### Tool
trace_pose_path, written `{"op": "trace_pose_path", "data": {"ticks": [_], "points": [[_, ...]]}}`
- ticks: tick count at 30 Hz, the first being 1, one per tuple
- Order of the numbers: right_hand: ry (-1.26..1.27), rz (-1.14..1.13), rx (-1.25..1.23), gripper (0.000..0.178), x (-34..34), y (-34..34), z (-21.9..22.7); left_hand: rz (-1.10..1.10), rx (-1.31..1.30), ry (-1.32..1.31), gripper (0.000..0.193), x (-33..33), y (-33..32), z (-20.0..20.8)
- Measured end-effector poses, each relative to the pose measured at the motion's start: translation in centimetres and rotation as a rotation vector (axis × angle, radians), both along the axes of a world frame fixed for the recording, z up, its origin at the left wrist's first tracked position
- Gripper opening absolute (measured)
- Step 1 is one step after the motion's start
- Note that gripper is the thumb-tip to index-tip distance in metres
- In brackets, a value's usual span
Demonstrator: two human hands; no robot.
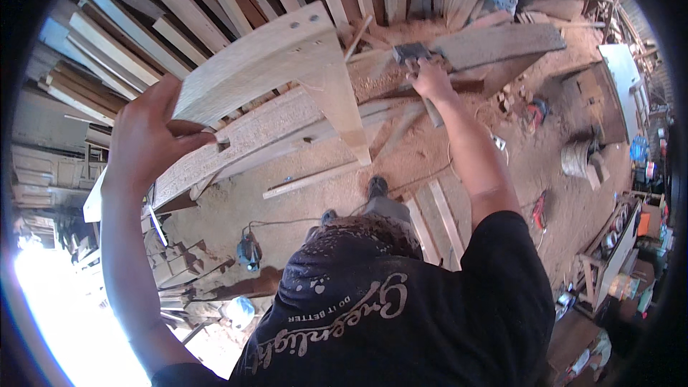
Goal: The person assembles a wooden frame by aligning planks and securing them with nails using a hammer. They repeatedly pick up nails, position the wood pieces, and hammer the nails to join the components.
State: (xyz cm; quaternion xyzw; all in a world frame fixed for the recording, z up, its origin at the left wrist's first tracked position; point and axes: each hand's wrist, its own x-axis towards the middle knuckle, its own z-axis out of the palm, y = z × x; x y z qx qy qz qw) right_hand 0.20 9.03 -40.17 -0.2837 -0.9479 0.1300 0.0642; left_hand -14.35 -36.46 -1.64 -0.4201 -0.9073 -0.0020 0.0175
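Observation:
My left hand [145, 132] grips the left part of a pale wooden frame piece, its fingers round the edge and the thumb underneath. This piece is a broad board [251, 57] with a tapering leg [337, 104] joined near its right end, two dark round holes by that end. My right hand [432, 80] is closed around a hammer [410, 52]; its dark head shows beyond my fingers, and the handle end sticks out below. The hammer head is over a long, sawdust-covered bench beam [261, 123], right of the frame piece; whether it touches is unclear.
Many planks [172, 18] lean at the far side. On the sawdust-covered floor lie a blue power tool [249, 251] with a cord, red tools [539, 209], and wood strips [448, 218]. A spool-like drum [575, 160] and a cluttered shelf [609, 254] stand at right.

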Motion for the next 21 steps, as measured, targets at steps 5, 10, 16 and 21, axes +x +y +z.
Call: {"op": "trace_pose_path", "data": {"ticks": [5,10,16,21], "points": [[-0.004,0.081,0.124,0.056,2.9,-6.1,3.3,-0.080,0.142,0.047,0.061,0.2,-1.5,-1.3],[-0.286,0.292,-0.524,0.074,5.2,-13.3,-0.9,-0.135,0.198,0.078,0.064,1.0,-1.5,-0.9],[-0.114,0.319,-0.735,0.099,5.8,-17.7,-10.3,-0.095,0.232,0.066,0.063,2.7,-2.6,-0.4],[-0.022,0.352,-0.688,0.089,5.4,-18.7,-14.5,-0.085,0.278,0.042,0.070,2.4,-5.6,1.5]]}}
